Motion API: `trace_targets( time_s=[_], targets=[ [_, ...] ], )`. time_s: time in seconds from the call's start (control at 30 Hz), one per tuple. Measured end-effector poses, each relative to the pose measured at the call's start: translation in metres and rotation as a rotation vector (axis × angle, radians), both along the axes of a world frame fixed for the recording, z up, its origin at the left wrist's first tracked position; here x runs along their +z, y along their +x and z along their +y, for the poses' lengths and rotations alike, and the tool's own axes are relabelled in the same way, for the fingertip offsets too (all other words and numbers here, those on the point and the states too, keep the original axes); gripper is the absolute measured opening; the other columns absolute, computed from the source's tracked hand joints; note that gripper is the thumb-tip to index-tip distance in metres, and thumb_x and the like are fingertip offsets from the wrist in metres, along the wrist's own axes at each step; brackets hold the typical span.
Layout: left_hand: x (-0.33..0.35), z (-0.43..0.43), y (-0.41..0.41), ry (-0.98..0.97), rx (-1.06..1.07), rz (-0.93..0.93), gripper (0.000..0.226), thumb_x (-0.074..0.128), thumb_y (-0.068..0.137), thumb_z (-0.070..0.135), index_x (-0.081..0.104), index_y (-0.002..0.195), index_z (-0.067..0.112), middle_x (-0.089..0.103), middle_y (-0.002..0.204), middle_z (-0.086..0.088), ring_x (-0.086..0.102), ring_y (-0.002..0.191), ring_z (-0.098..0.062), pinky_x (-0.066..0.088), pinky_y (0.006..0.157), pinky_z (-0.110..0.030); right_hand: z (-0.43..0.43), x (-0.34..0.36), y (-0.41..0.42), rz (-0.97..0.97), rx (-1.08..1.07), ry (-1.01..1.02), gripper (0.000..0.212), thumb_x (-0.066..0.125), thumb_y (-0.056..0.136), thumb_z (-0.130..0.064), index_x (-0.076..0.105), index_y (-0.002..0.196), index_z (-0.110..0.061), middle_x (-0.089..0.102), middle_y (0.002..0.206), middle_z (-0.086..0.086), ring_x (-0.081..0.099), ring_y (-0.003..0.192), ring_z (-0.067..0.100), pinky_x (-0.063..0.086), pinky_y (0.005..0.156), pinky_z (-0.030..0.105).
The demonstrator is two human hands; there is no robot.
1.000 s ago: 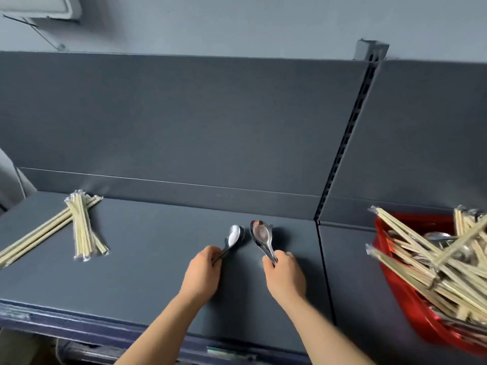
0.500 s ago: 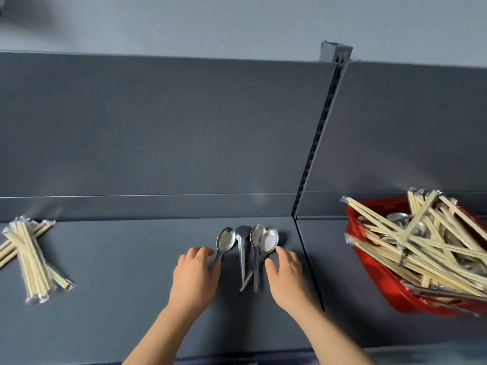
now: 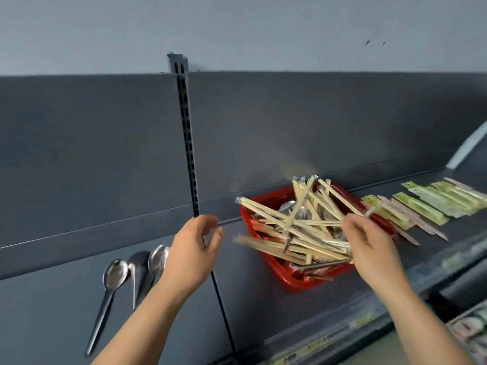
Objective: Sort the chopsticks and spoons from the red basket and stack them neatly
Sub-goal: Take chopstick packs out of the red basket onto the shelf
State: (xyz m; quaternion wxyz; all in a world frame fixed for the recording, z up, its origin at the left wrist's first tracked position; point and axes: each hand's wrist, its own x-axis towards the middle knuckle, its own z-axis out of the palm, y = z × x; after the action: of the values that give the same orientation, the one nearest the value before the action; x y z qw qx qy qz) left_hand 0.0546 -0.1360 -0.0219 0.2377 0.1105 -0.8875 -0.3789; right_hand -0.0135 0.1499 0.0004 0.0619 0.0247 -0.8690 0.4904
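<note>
Hovering beside the basket (image 3: 296,281), the left hand (image 3: 195,250) is hanging loose and empty, the right hand (image 3: 369,242) is floating relaxed over the chopsticks (image 3: 274,242) piled inside, and spoons (image 3: 115,272) are lying left on the shelf (image 3: 47,317).

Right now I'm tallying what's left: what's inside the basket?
Wrapped chopsticks piled crisscross, metal spoons showing between them. The basket floor and any deeper spoons are covered.

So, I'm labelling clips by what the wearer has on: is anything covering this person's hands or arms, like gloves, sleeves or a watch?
No. The left hand and the right hand are both bare: no gloves, and no rings that I can see, though the fingers are a little blurred. The forearms are uncovered down to the bottom edge of the picture, with no sleeve, watch or bracelet showing.
</note>
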Motion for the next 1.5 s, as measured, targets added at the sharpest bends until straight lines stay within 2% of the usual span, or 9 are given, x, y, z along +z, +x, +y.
trace_targets(
  time_s=[0.23,0.53,0.7,0.8,1.1,1.17,1.33,1.4,1.5],
  targets=[
    [-0.009,0.097,-0.107,-0.035,-0.090,-0.133,0.021,0.059,0.091,0.030,0.063,0.109,0.018,0.065,0.100,0.007,0.059,0.088,-0.013,0.042,0.074,-0.025,0.072,-0.007,-0.091,-0.046,0.018,0.088,0.034,0.052,0.097,-0.030,0.060,0.127,-0.014,0.062,0.114,-0.007,0.053,0.090,-0.002,0.040,0.076,0.018],
    [-0.021,0.141,-0.180,-0.188,-0.036,-0.396,0.017,0.065,0.087,0.031,0.068,0.093,0.016,0.070,0.085,0.000,0.064,0.078,-0.022,0.048,0.065,-0.031,0.078,-0.029,-0.179,-0.208,0.310,0.345,0.035,0.066,0.085,-0.039,0.071,0.095,-0.006,0.072,0.091,0.010,0.068,0.085,0.027,0.054,0.073,0.040],
    [-0.016,0.125,-0.173,-0.197,0.093,-0.391,0.008,0.048,0.090,0.016,0.054,0.092,0.011,0.058,0.087,-0.003,0.051,0.070,-0.020,0.035,0.061,-0.031,0.067,-0.040,-0.198,-0.218,0.411,0.532,0.045,0.068,0.079,-0.032,0.036,0.049,-0.020,0.028,0.046,-0.005,0.031,0.043,0.015,0.027,0.052,0.028],
    [-0.021,0.123,-0.160,-0.157,0.233,-0.435,0.019,0.042,0.092,0.026,0.038,0.077,0.015,0.049,0.072,0.000,0.046,0.060,-0.016,0.031,0.052,-0.033,0.063,-0.044,-0.206,-0.231,0.451,0.602,0.041,0.061,0.080,-0.028,0.033,0.052,-0.021,0.026,0.047,-0.006,0.029,0.044,0.015,0.024,0.050,0.027],
    [-0.033,0.144,-0.168,-0.098,0.351,-0.516,0.068,0.063,0.057,0.080,0.056,0.075,0.014,0.059,0.061,0.005,0.057,0.052,-0.013,0.039,0.041,-0.023,0.070,-0.048,-0.210,-0.154,0.531,0.390,0.017,0.050,0.093,-0.026,0.044,0.077,-0.025,0.046,0.069,-0.007,0.042,0.050,0.010,0.034,0.047,0.027],
    [-0.030,0.151,-0.176,0.027,0.354,-0.487,0.068,0.070,0.054,0.078,0.056,0.068,0.013,0.058,0.056,0.004,0.056,0.049,-0.013,0.037,0.041,-0.022,0.075,-0.051,-0.210,-0.185,0.571,0.341,0.003,0.049,0.096,-0.029,0.050,0.095,-0.026,0.059,0.079,-0.007,0.059,0.051,0.006,0.048,0.047,0.027],
    [-0.031,0.167,-0.188,0.081,0.340,-0.427,0.046,0.077,0.070,0.052,0.056,0.079,0.012,0.060,0.063,0.004,0.057,0.053,-0.010,0.035,0.041,-0.023,0.079,-0.053,-0.207,-0.218,0.616,0.296,0.051,0.066,0.081,-0.050,0.048,0.125,-0.031,0.065,0.094,-0.010,0.064,0.070,-0.004,0.051,0.057,0.021],
    [-0.029,0.169,-0.190,0.110,0.304,-0.381,0.037,0.077,0.076,0.039,0.052,0.085,0.013,0.060,0.071,0.003,0.056,0.059,-0.009,0.034,0.044,-0.024,0.081,-0.050,-0.208,-0.217,0.625,0.322,0.056,0.074,0.073,-0.050,0.056,0.120,-0.026,0.065,0.103,-0.009,0.065,0.088,0.007,0.051,0.068,0.025],
    [-0.020,0.170,-0.191,0.115,0.274,-0.317,0.025,0.063,0.088,0.029,0.044,0.091,0.013,0.059,0.078,-0.001,0.056,0.062,-0.015,0.037,0.050,-0.031,0.092,-0.043,-0.217,-0.192,0.654,0.279,0.023,0.071,0.078,-0.040,0.066,0.086,-0.018,0.057,0.064,-0.010,0.050,0.053,0.008,0.037,0.049,0.023]
  ],
)
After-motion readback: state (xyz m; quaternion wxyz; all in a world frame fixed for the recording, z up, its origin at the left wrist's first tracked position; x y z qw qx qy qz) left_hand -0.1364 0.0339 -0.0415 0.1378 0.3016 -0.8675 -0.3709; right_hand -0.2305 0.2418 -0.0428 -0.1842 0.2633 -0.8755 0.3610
